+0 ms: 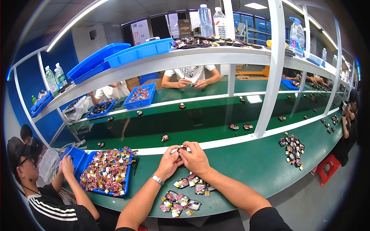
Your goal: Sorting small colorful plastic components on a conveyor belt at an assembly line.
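Workshop with strip lights, where a green bench (246, 165) with a curved near edge runs below a white-framed shelf (192, 60) carrying blue trays and bottles; past the bench's far edge, a white rail (231, 143) borders a dark green strip (200, 123) dotted with small units.

At far left, a co-worker (58, 210) in black with white shoulder stripes sits with both hands raised near the bench's left end. Beside them, toward that end, a blue tray (127, 181) holds a tall heap of small pieces (106, 169) in red, yellow and white. Thin dark tools (135, 163) lie just right of the tray.

Near the middle of the bench's far edge, the wearer's left hand (168, 163), a watch (157, 179) on its wrist, has its fingers bent inward and drawn close together. They meet the right hand (195, 158), its fingers also narrowed, and between the fingertips the two hands hold a small dark part (180, 151), mostly covered by the fingers. Across the strip, a person in a white shirt (191, 73) also works with both hands.

Between the wearer's forearms, loose units (181, 198) spread toward the bench's near edge. Farther right, another cluster (293, 150) lies well apart from the hands. Beyond the bench's right side stands a red stool (328, 167).
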A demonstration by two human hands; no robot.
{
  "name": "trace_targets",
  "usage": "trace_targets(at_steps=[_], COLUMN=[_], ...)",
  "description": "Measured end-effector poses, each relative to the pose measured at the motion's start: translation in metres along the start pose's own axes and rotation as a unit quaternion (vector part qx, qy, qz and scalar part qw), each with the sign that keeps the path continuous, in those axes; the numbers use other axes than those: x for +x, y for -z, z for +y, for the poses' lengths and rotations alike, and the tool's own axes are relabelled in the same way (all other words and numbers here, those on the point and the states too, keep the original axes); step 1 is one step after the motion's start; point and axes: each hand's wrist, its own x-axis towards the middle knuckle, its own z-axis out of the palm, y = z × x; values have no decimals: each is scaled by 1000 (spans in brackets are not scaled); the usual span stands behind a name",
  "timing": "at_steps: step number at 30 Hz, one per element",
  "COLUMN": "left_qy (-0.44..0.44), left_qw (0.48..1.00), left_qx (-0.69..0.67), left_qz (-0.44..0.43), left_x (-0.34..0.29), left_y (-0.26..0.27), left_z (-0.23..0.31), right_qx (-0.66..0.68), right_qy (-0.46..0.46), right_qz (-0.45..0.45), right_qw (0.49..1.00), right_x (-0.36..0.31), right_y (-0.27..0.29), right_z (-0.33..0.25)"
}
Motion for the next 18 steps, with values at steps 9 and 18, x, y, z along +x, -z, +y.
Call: trace_targets(at_steps=[9,18], left_qy=[-14,-197], left_qw=[996,905], left_qx=[64,222], left_qz=[59,304], left_x=[-4,5], left_y=[-13,33], left_z=[13,22], right_qx=[339,-216], right_qy=[-344,-353], right_qz=[-147,-161], right_qw=[863,896], right_x=[21,53], right_y=[-26,-52], right_z=[48,110])
